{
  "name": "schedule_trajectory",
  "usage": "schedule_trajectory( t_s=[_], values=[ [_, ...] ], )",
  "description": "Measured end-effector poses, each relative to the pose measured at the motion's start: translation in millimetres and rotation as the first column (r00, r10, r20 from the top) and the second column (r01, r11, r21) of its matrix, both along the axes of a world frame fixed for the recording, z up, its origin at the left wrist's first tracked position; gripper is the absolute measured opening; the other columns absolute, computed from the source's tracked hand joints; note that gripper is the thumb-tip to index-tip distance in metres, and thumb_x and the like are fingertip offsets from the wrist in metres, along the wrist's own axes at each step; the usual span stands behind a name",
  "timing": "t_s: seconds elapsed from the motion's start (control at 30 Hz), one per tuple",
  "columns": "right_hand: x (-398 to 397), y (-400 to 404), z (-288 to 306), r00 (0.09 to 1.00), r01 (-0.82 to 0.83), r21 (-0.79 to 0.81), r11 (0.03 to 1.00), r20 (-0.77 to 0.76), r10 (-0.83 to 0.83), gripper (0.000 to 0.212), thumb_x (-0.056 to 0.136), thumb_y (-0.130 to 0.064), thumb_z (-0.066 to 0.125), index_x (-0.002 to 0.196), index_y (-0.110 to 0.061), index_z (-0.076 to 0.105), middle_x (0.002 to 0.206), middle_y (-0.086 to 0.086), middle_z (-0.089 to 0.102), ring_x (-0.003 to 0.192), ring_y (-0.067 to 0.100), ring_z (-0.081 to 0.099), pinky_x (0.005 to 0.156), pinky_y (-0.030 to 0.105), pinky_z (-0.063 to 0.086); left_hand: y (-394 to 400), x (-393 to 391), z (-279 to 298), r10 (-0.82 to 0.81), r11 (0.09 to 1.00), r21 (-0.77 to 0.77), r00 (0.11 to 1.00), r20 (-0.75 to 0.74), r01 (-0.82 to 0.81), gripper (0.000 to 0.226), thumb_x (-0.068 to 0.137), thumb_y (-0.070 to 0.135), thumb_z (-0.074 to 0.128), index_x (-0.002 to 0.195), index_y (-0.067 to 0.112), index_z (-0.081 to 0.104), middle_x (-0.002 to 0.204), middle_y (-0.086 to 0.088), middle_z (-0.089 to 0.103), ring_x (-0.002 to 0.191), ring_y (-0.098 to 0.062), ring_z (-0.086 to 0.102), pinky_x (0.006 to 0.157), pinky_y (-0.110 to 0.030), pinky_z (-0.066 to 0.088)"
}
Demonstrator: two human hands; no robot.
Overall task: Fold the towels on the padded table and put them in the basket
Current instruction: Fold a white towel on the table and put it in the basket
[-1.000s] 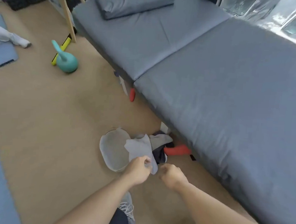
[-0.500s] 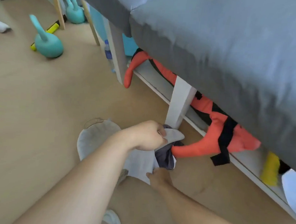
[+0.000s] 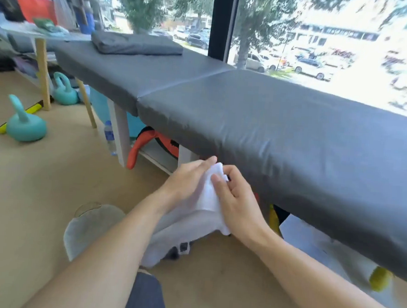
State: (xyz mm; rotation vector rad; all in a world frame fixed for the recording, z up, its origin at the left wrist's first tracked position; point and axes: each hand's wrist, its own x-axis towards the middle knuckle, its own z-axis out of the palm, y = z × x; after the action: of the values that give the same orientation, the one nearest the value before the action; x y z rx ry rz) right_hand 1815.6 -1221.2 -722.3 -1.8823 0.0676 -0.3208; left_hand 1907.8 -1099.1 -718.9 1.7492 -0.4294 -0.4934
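Both hands grasp the white cloth towel (image 3: 209,197): left hand (image 3: 186,179), right hand (image 3: 238,198); lift it clear onto the grey padded bench (image 3: 283,120) at centre frame before folding.

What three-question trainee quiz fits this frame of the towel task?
1. True or false: the white towel lies flat on the padded table.
2. Which hands hold the towel?
3. The basket sits: A on the table, B on the floor.
Key: 1 false, it is held in front of the table edge. 2 both, the left hand and right hand. 3 B.
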Motion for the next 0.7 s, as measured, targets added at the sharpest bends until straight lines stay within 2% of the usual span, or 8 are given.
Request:
schedule_trajectory(
  t_s=[0.07, 0.13, 0.23, 0.33, 0.47, 0.53, 0.6, 0.7],
  values=[
    [-22.1, -19.1, 35.8, 0.999, -0.039, 0.112, 0.993, -0.033, 0.043, 0.023, 0.105, -0.040, 0.048, 0.109, -0.025, 0.064, 0.092, 0.013, 0.074, 0.075, 0.044, 0.066, 0.060, 0.048, 0.050, -13.4, -32.0, 16.8, -0.137, 0.962, -0.249, 0.985, -0.106, 0.107, 0.055, 0.095, 0.062, 0.048, 0.114, 0.018, 0.074, 0.112, -0.006, 0.076, 0.106, -0.021, 0.072, 0.095, -0.038, 0.055],
    [-42.0, -38.4, 63.2, 0.999, -0.032, 0.228, 0.973, -0.029, 0.039, 0.027, 0.104, -0.039, 0.051, 0.111, -0.022, 0.070, 0.102, 0.014, 0.076, 0.092, 0.039, 0.073, 0.079, 0.050, 0.055, -27.2, -51.2, 24.0, -0.163, 0.918, -0.368, 0.987, -0.006, 0.150, 0.056, 0.085, 0.060, 0.065, 0.126, 0.022, 0.067, 0.124, -0.004, 0.071, 0.113, -0.020, 0.068, 0.095, -0.039, 0.055],
    [-63.5, -64.7, 88.7, 1.000, -0.005, 0.303, 0.953, -0.017, 0.011, 0.029, 0.104, -0.034, 0.051, 0.113, -0.017, 0.073, 0.107, 0.012, 0.076, 0.102, 0.030, 0.073, 0.090, 0.044, 0.058, -44.9, -71.5, 34.4, -0.113, 0.965, -0.193, 0.942, 0.316, 0.180, 0.091, 0.063, 0.053, 0.091, 0.141, 0.050, 0.044, 0.134, 0.021, 0.060, 0.124, -0.007, 0.060, 0.098, -0.033, 0.053],
    [-81.7, -86.2, 103.7, 1.000, -0.005, 0.322, 0.947, -0.024, 0.014, 0.027, 0.104, -0.028, 0.052, 0.113, -0.015, 0.074, 0.110, 0.015, 0.075, 0.104, 0.031, 0.072, 0.095, 0.046, 0.056, -63.2, -87.9, 45.1, 0.043, 0.980, -0.184, 0.836, 0.548, 0.070, 0.067, 0.079, 0.037, 0.085, 0.136, 0.049, 0.052, 0.121, 0.026, 0.065, 0.111, 0.000, 0.064, 0.086, -0.026, 0.057],
    [-103.2, -115.6, 126.8, 0.999, 0.023, 0.061, 0.998, -0.034, -0.021, 0.023, 0.099, -0.039, 0.061, 0.109, -0.025, 0.076, 0.104, -0.005, 0.077, 0.103, 0.014, 0.072, 0.100, 0.041, 0.053, -95.5, -90.0, 60.2, 0.202, 0.965, -0.261, 0.643, 0.739, -0.003, 0.023, 0.101, 0.017, 0.060, 0.110, 0.034, 0.072, 0.098, 0.021, 0.074, 0.094, -0.001, 0.069, 0.077, -0.020, 0.053],
    [-114.5, -133.0, 140.1, 0.995, 0.035, -0.178, 0.983, -0.081, -0.050, 0.023, 0.085, -0.050, 0.074, 0.097, -0.030, 0.076, 0.084, -0.012, 0.072, 0.080, 0.003, 0.066, 0.078, 0.027, 0.051, -112.8, -91.2, 76.1, 0.184, 0.971, -0.237, 0.684, 0.706, -0.018, 0.027, 0.104, 0.021, 0.051, 0.101, 0.034, 0.073, 0.084, 0.015, 0.073, 0.081, -0.005, 0.067, 0.070, -0.026, 0.054],
    [-122.4, -153.2, 142.9, 0.975, 0.135, -0.392, 0.910, -0.108, -0.192, 0.026, 0.077, -0.049, 0.080, 0.081, -0.025, 0.071, 0.070, -0.004, 0.062, 0.064, 0.007, 0.056, 0.063, 0.028, 0.044, -127.1, -89.8, 97.9, 0.163, 0.971, -0.240, 0.763, 0.626, -0.010, 0.031, 0.104, 0.023, 0.045, 0.097, 0.031, 0.074, 0.078, 0.007, 0.071, 0.075, -0.009, 0.065, 0.067, -0.034, 0.059],
    [-129.9, -177.7, 138.5, 0.906, 0.354, -0.454, 0.818, -0.051, -0.421, 0.031, 0.088, -0.036, 0.071, 0.069, -0.014, 0.061, 0.059, -0.006, 0.054, 0.053, 0.009, 0.048, 0.055, 0.027, 0.041, -142.3, -88.6, 129.1, 0.090, 0.977, -0.203, 0.732, 0.675, 0.068, 0.032, 0.105, 0.023, 0.043, 0.091, 0.024, 0.071, 0.072, 0.003, 0.066, 0.070, -0.009, 0.064, 0.069, -0.042, 0.060]
  ],
)
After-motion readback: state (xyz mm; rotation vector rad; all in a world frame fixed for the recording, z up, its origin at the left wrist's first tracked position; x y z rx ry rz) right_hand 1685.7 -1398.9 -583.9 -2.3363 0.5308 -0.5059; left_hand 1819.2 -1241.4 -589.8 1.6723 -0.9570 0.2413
